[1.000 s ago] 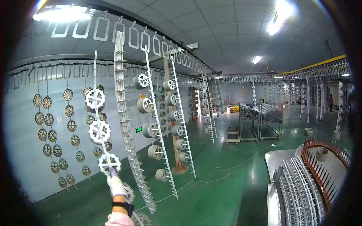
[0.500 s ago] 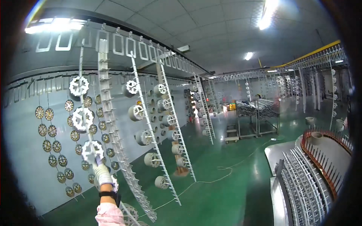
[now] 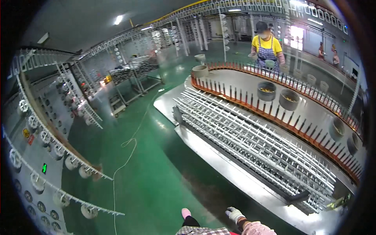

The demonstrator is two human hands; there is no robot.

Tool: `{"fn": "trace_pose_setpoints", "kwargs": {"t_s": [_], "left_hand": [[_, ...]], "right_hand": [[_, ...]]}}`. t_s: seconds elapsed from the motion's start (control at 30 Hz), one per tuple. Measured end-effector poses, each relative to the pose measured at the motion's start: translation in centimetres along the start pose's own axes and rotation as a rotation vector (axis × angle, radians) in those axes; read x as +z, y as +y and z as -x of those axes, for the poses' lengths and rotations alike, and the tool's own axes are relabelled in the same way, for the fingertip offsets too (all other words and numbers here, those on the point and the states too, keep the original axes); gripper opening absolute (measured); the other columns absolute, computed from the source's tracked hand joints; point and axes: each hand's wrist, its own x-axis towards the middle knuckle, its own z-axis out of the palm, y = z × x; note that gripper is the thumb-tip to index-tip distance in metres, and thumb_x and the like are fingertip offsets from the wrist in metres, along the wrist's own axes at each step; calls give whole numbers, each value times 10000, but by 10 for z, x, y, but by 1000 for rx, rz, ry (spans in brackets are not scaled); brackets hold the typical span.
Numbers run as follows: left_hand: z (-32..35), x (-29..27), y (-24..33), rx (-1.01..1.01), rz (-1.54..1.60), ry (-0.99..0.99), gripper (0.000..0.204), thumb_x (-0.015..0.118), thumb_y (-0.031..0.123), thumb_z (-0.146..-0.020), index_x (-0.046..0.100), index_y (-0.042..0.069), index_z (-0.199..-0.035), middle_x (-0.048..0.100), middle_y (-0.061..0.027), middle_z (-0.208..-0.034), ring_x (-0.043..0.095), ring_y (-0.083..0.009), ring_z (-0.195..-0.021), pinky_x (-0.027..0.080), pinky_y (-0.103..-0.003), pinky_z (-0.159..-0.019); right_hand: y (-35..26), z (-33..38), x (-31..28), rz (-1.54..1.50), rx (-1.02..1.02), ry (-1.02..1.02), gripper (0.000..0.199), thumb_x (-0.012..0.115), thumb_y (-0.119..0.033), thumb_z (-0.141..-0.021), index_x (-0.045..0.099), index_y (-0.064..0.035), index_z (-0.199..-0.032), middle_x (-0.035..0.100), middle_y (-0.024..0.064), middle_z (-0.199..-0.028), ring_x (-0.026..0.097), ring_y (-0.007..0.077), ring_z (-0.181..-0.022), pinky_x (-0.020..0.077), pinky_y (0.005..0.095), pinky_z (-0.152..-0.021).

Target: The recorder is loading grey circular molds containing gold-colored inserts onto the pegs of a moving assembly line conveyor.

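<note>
My right hand [image 3: 235, 214], in a pale knitted glove with a dark band at the wrist, hangs low over the green floor. Its fingers look loosely apart, and I see nothing in them. A pink sleeve covers the forearm. My left hand is out of the picture. Nearest to the right hand is the metal edge of a long table [image 3: 235, 172]. On that table lies a stack of silvery bars with short side pegs [image 3: 254, 145], held between dark end brackets. The right hand touches neither the table nor the bars.
A looped conveyor with upright spindles [image 3: 250, 102] runs behind the bars, grey round tubs [image 3: 289, 100] inside it. A co-worker in yellow [image 3: 267, 49] stands beyond. Hanging peg bars with round parts [image 3: 62, 197] line the left. A cable [image 3: 127, 160] crosses the floor near a wheeled rack [image 3: 137, 84].
My view has swung right and down, from the hanging bars to the table and conveyor. The gloved hand that was up at a white spoked wheel part is no longer seen there.
</note>
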Motion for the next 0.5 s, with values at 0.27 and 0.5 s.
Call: {"fn": "trace_pose_setpoints", "kwargs": {"t_s": [0.27, 0.5], "left_hand": [[116, 269, -20, 310, 423, -578, 315, 391, 128, -906, 440, -20, -1180, 493, -149, -1179, 469, -255, -1069, 346, -344, -945], [228, 427, 73, 304, 649, -1123, 254, 443, 158, -895, 493, 17, -1100, 526, -105, -1079, 484, -204, -1001, 376, -319, -886]], "right_hand": [[-38, -9, 5, 20, 150, 159, 435, 537, -333, -792, 524, -69, -1138, 543, 180, -1125, 496, 325, -1069, 382, 346, -913], [-63, -66, 38, -162, 248, 376, 398, 574, -306, -783, 545, -61, -1094, 580, 172, -1053, 536, 322, -1007, 417, 339, -854]]}}
